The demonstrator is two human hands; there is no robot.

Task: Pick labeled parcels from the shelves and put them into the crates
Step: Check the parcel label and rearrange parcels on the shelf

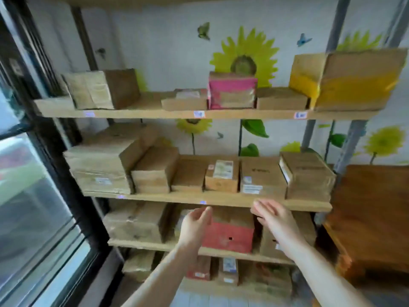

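Observation:
A wooden shelf rack [210, 199] holds cardboard parcels on several levels. On the middle shelf stand a small labelled box [222, 177] and a box with a white label [262, 179]. Below them sits a red parcel [230, 234]. My left hand [194, 224] is raised in front of the red parcel's left side, fingers relaxed and holding nothing. My right hand [274, 218] is raised to the red parcel's right, just under the middle shelf's front edge, fingers straight and empty. No crate is in view.
A pink box [231, 93] and a yellow-taped box [354, 82] stand on the top shelf. A dark-framed window [33, 173] is on the left. Wooden furniture [371, 218] stands at the right. The lowest shelf holds more parcels [228, 271].

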